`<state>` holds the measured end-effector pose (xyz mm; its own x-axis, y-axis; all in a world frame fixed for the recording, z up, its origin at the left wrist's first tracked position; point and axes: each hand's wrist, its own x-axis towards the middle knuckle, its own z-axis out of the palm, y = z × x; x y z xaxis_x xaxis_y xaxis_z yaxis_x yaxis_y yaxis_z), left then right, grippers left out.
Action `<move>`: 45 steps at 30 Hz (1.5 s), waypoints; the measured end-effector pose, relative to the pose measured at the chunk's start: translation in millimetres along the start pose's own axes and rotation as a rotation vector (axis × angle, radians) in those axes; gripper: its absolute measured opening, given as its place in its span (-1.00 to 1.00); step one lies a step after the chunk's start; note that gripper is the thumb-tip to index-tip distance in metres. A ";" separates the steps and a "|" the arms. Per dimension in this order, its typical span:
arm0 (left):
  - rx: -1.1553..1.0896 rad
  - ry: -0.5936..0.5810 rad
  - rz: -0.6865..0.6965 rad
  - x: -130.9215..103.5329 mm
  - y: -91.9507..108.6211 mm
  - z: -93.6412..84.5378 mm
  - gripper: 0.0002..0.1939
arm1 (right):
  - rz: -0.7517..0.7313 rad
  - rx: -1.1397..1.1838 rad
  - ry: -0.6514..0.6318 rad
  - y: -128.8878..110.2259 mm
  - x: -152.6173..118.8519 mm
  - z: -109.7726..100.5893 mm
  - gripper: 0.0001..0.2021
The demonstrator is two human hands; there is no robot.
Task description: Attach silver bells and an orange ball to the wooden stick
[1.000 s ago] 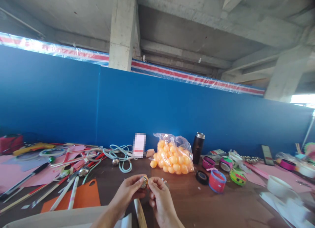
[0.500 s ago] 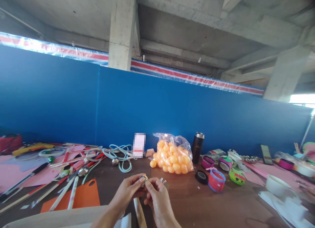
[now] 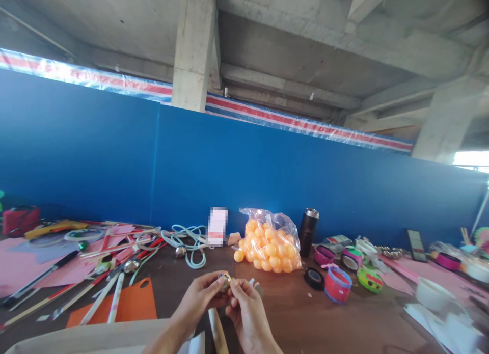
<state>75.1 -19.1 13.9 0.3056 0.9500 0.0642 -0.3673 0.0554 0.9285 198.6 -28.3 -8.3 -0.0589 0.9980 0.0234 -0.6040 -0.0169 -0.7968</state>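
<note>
Low over the near middle of the table, my left hand (image 3: 202, 295) pinches a small shiny silver bell (image 3: 224, 281) between thumb and fingertips. My right hand (image 3: 246, 305) meets it from the other side, its thumb and forefinger closed at the bell's edge. A bit of orange-yellow shows behind the bell, too small to make out. Under the hands lies a pale wooden stick (image 3: 217, 331). Two similar silver balls, one by the tubing (image 3: 181, 251) and one among the sticks (image 3: 132, 265), rest to the left.
Beyond my hands stands a clear bag of orange balls (image 3: 269, 247), with a black flask (image 3: 308, 232) beside it. Black tape (image 3: 314, 278) and a red-blue ring (image 3: 338, 284) lie to the right. Sticks and an orange sheet (image 3: 133, 303) cover the left. A blue partition (image 3: 267, 165) rises behind.
The view has shifted slightly, so everything sits a little further right and lower. Both hands stay together at the bell, with only a slight movement of the fingers.
</note>
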 end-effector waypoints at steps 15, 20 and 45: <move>0.041 0.021 0.021 -0.6 -1.2 0.8 -0.57 | -0.010 -0.078 0.025 0.4 -0.7 -0.5 -0.68; 0.046 0.000 0.025 0.6 -2.2 -0.4 -0.56 | -0.016 -0.104 0.037 1.0 -0.9 0.0 -0.65; -0.139 0.114 0.019 -0.2 2.1 -3.6 -0.57 | -0.041 -0.424 0.109 -14.9 -6.6 0.6 -0.72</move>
<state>71.1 -18.1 14.5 0.1987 0.9795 0.0320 -0.4926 0.0715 0.8673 207.5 -34.7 3.8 0.0565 0.9983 0.0145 -0.2226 0.0267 -0.9745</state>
